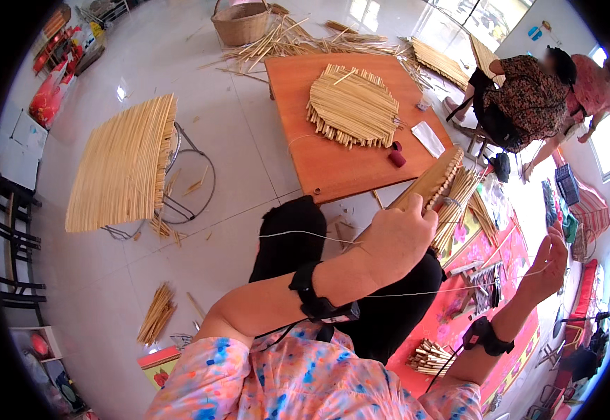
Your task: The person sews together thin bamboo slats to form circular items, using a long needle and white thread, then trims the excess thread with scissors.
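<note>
The left hand (397, 229) grips the edge of a flat tan straw-stalk panel (417, 185) at its one o'clock, fingers curled, while the right hand (544, 271), at three o'clock in view, pinches a thin white thread (424, 292).

The round stalk mat (352, 106) looks ridged; the thread (410, 294), matt fibre; the tabletop (287, 98), smooth wood; the floor tiles (210, 150), glossy.
</note>
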`<state>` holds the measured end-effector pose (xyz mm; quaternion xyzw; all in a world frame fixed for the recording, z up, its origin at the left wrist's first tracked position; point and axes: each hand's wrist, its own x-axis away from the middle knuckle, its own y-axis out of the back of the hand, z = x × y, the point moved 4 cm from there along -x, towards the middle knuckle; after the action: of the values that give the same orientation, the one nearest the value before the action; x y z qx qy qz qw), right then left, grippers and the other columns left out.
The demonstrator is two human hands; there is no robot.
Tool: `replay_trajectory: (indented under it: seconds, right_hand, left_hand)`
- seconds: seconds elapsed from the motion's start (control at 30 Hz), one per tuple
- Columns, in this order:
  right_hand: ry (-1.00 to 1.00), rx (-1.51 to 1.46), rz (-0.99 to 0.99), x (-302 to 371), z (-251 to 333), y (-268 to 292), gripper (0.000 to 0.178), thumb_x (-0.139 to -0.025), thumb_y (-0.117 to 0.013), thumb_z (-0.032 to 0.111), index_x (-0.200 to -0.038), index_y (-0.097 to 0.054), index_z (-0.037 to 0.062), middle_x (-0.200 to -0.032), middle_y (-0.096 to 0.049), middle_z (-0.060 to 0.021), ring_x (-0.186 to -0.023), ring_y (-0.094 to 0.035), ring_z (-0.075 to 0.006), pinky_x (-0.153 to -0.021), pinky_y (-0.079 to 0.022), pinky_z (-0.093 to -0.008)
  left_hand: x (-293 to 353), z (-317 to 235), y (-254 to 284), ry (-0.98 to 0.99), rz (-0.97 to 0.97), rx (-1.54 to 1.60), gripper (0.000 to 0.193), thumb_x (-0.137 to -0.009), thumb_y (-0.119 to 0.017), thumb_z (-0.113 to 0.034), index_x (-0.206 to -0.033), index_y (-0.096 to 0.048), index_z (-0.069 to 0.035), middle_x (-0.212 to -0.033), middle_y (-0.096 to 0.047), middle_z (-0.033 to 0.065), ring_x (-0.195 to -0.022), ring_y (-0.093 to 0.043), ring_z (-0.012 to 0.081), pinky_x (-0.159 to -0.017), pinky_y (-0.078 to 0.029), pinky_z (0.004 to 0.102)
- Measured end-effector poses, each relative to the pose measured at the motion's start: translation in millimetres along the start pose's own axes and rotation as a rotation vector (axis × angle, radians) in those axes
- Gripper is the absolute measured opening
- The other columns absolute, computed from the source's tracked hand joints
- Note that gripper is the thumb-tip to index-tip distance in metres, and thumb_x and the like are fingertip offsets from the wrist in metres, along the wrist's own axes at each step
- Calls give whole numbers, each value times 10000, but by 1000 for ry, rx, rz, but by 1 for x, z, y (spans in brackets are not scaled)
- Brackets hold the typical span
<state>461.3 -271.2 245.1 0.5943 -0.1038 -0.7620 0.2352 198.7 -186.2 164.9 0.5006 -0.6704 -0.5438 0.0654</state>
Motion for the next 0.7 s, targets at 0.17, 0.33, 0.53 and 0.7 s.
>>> replay_trajectory:
  seconds: [0.17, 0.33, 0.53, 0.7]
  right_hand:
    - [15, -174, -138, -4, 17, 3, 126, -930, -565, -13, -1034, -610, -69, -1039, -667, -194, -1088, -630, -333, -914, -498, -360]
    - [4, -90, -180, -2, 35, 15, 126, -948, -529, 6, -1011, -601, -77, -1003, -656, -194, -1095, -619, -385, -933, -488, -407]
    - [43, 30, -116, 6, 36, 7, 118, -951, -513, 7, -990, -594, -70, -970, -652, -183, -1099, -610, -362, -934, -481, -433]
    - [113, 147, -24, 5, 46, 4, 85, -932, -532, -25, -984, -584, -67, -957, -654, -186, -1080, -613, -359, -921, -482, -436]
  left_hand:
    - [0, 17, 6, 38, -62, 259, 145, -833, -631, -119, -957, -621, -45, -1121, -579, 167, -784, -663, 303, -680, -547, 345]
    - [-4, 79, 31, 253, -19, 1216, 104, -953, -569, -107, -978, -605, -13, -1024, -646, 84, -891, -629, 161, -800, -498, 288]
    - [15, 165, 40, 420, -57, 1261, 100, -972, -535, -112, -982, -562, -16, -909, -658, 83, -737, -578, 82, -682, -467, 228]
    - [13, 146, 41, 334, 27, 1399, 128, -978, -524, -148, -919, -543, -37, -919, -666, 114, -660, -558, 69, -609, -441, 205]
